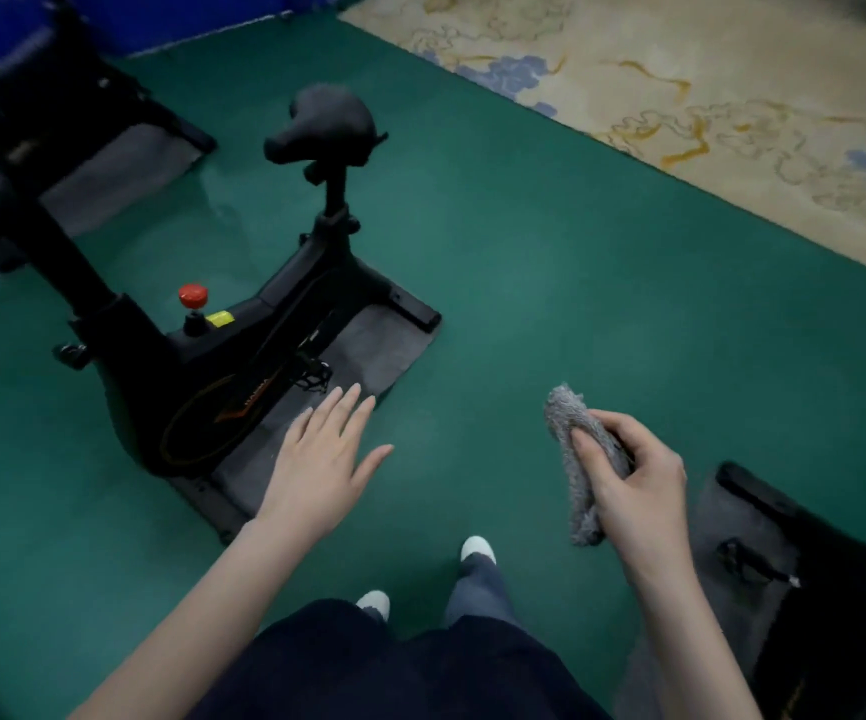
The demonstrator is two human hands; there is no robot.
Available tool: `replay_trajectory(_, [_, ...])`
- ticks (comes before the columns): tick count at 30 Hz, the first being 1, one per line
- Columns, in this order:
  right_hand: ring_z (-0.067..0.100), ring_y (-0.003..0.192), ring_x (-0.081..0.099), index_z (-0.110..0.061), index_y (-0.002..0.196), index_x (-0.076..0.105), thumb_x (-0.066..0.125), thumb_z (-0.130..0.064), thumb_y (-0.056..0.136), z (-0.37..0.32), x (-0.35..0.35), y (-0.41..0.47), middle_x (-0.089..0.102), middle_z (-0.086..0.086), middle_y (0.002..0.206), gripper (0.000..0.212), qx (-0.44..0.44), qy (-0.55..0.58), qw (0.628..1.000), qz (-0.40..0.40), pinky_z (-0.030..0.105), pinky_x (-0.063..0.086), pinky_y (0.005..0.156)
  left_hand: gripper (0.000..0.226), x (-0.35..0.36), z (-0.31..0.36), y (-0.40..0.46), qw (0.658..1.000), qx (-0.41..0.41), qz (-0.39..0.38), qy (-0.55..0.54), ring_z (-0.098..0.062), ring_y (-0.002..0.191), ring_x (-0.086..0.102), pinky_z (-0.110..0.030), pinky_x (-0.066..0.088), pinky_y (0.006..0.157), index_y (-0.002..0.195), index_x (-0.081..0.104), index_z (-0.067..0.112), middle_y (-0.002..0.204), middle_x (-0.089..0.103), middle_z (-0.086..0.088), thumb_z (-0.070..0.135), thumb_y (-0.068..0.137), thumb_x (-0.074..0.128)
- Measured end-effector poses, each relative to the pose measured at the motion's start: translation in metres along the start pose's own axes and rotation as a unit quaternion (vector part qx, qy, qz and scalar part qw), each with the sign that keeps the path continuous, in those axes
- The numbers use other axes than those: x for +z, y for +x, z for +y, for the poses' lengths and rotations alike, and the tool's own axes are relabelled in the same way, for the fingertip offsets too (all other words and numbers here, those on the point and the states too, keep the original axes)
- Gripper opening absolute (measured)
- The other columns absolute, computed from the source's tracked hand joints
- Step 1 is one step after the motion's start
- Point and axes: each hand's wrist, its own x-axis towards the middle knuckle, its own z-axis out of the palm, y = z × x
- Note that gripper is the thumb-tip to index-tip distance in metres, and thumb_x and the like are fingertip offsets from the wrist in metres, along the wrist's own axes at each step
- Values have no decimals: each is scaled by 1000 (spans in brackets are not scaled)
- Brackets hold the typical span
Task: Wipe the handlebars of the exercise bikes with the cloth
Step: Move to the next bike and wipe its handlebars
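Cloth in hand, standing beside the black exercise bike (202, 356).

The right hand (633, 470) is pinching the grey cloth (576, 459) right of the bike, well apart from it, long axis running upright, top tilting slightly toward it; the left hand (322, 459) is hanging wide, holding nothing. Judged risk: the bunched roll is giving little wiping face and could be slipping loose.

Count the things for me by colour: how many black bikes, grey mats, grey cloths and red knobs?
Black bikes: 3, two only partly in view
Grey mats: 3
Grey cloths: 1, held by the right hand
Red knobs: 1
Total: 8
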Motion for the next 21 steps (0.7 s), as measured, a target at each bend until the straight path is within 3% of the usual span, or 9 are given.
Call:
replay_trajectory(7, [6, 77, 64, -27, 85, 69, 65, -11, 85, -9, -4, 107, 70, -12, 80, 16, -51, 30, 987, -151, 26, 49, 73, 67, -18, 38, 16, 986, -156, 41, -33, -11, 146, 6, -33, 11, 117, 150, 17, 22, 158, 14, 4, 58, 94, 21])
replay_trajectory(14, [2, 77, 64, -25, 87, 70, 66, -12, 85, -37, 51, 156, 71, -14, 81, 14, -113, 33, 949, -292, 25, 49, 73, 68, -21, 20, 6, 951, -303, 44, -50, -12, 145, 8, -34, 14, 117, 150, 18, 21, 158, 15, 4, 58, 93, 21])
replay_trajectory(21, [-2, 73, 62, -28, 86, 69, 65, -13, 85, -77, 143, 199, 69, -18, 78, 15, -171, 24, 912, -371, 23, 47, 71, 68, -12, -29, 26, 915, -393, 50, -74, -12, 145, 10, -35, 16, 117, 150, 19, 20, 157, 17, 3, 57, 93, 22])
